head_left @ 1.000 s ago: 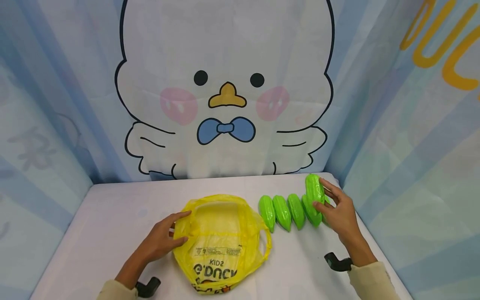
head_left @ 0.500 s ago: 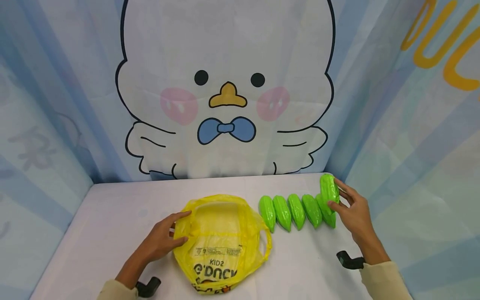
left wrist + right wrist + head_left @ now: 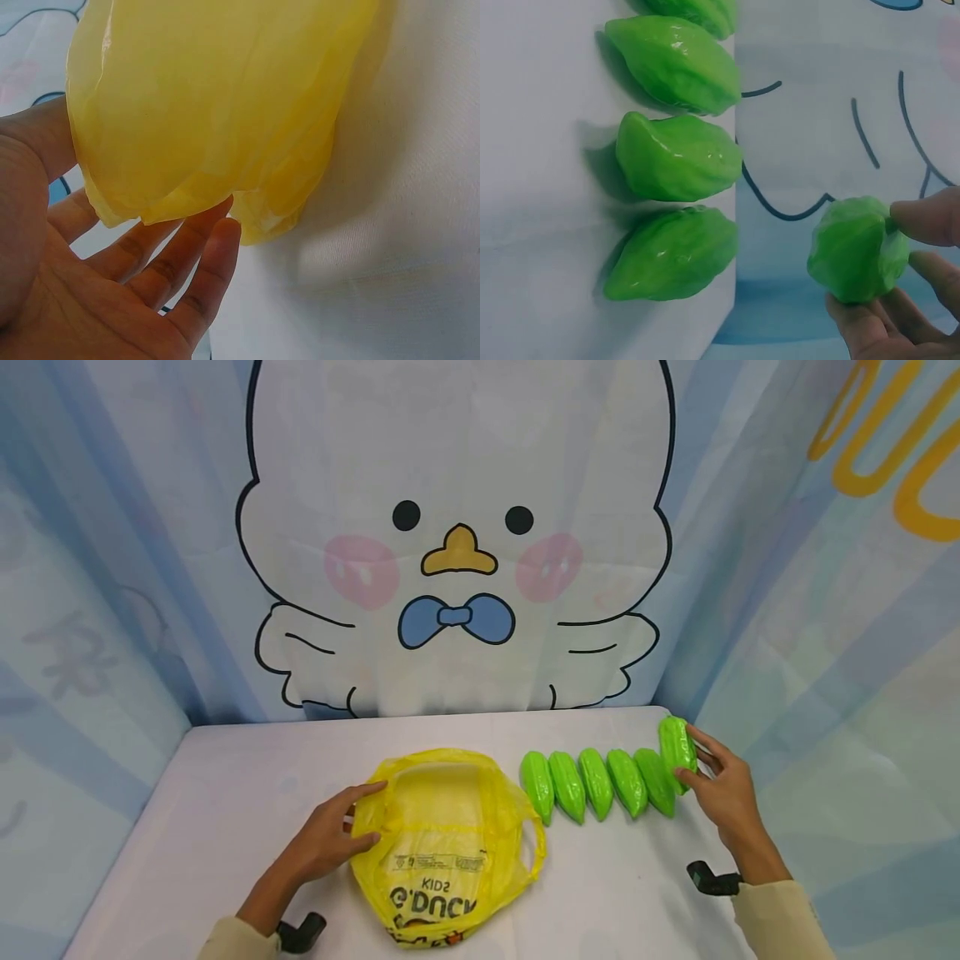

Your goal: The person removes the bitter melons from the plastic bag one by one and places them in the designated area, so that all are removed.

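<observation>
A yellow plastic bag [image 3: 438,860], with printed letters and a loop handle, lies in the middle of the table in the head view. My left hand [image 3: 324,835] holds its left side, thumb and forefinger over the plastic; the left wrist view shows the other fingertips [image 3: 225,232] at the bag's lower edge. On the right, my right hand [image 3: 723,789] grips a glossy green bitter melon [image 3: 677,747] between thumb and fingers. In the right wrist view, that bitter melon [image 3: 855,251] is raised, apart from the others. Several more bitter melons [image 3: 596,783] lie in a row between bag and right hand.
The white table [image 3: 262,785] is bounded by printed curtains at the back and both sides. A large cartoon duck [image 3: 459,668] covers the back curtain [image 3: 697,610]. A black wrist camera [image 3: 712,878] sits on each wrist.
My right hand has moved right along the row with the bitter melon, bringing it slightly lower to the row's right end. My left hand and the bag have stayed in place.
</observation>
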A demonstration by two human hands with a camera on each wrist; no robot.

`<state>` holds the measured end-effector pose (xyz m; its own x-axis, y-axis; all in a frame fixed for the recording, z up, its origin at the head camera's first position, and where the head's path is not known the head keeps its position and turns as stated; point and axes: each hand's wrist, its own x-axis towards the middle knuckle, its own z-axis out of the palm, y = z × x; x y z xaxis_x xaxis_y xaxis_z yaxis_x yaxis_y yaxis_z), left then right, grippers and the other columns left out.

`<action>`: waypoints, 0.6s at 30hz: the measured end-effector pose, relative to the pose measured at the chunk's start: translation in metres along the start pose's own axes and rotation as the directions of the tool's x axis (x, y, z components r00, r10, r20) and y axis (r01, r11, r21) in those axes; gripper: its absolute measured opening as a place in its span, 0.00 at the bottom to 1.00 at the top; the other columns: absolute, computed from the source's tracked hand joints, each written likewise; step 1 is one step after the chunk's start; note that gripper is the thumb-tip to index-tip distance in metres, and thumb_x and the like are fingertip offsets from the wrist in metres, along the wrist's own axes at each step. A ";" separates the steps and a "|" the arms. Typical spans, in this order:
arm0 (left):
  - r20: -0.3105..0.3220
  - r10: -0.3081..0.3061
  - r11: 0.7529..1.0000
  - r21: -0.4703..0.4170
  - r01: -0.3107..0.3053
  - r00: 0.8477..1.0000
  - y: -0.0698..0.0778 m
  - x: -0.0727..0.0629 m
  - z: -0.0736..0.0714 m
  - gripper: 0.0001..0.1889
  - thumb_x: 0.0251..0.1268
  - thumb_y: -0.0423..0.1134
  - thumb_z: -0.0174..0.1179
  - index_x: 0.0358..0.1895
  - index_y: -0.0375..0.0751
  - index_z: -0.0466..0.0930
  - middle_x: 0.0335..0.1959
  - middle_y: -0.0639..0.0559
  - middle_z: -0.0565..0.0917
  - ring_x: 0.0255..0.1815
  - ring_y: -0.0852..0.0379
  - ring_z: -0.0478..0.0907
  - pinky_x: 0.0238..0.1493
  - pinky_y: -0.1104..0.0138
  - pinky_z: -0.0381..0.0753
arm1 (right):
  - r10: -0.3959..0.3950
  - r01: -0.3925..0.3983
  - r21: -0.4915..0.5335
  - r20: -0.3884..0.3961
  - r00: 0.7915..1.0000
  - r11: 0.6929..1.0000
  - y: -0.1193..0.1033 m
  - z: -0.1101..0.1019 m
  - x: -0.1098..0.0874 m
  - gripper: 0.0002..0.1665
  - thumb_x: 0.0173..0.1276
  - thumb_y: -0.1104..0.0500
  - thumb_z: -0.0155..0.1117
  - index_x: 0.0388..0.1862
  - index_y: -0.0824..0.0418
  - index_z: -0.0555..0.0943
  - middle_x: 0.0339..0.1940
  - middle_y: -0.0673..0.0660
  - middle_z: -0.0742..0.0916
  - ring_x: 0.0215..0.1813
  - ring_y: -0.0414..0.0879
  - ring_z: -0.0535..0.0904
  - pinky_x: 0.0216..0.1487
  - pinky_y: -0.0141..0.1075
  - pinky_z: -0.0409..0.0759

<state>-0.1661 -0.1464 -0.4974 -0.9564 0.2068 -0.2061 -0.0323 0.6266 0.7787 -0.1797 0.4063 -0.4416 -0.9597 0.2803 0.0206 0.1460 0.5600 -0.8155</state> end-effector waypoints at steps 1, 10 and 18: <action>-0.002 -0.002 1.000 0.001 0.002 1.000 0.000 0.000 0.000 0.40 0.64 0.37 0.75 0.80 0.52 0.70 0.79 0.39 0.72 0.57 0.48 0.80 0.61 0.50 0.87 | 0.004 -0.004 -0.007 -0.001 1.000 1.000 0.002 0.000 0.001 0.46 0.77 0.67 0.65 0.88 0.49 0.59 0.89 0.61 0.59 0.84 0.64 0.64 0.77 0.51 0.70; -0.008 0.008 1.000 -0.002 -0.008 1.000 -0.001 -0.001 -0.001 0.39 0.64 0.37 0.75 0.79 0.52 0.71 0.78 0.40 0.73 0.57 0.48 0.81 0.61 0.50 0.88 | 0.046 -0.046 -0.016 0.001 0.999 0.999 0.020 -0.004 0.008 0.47 0.75 0.72 0.62 0.88 0.52 0.58 0.88 0.66 0.60 0.83 0.67 0.63 0.57 0.19 0.81; -0.005 0.005 1.000 -0.015 -0.005 1.000 0.000 -0.001 -0.001 0.39 0.64 0.37 0.75 0.79 0.53 0.71 0.78 0.40 0.72 0.57 0.48 0.81 0.61 0.49 0.87 | 0.078 -0.078 -0.003 0.014 0.997 0.997 0.036 -0.001 0.013 0.48 0.73 0.74 0.58 0.88 0.56 0.56 0.88 0.70 0.56 0.84 0.73 0.59 0.40 0.11 0.73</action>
<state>-0.1650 -0.1478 -0.4965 -0.9581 0.2056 -0.1994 -0.0323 0.6142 0.7885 -0.1863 0.4312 -0.4701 -0.9486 0.3122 -0.0514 0.2214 0.5386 -0.8129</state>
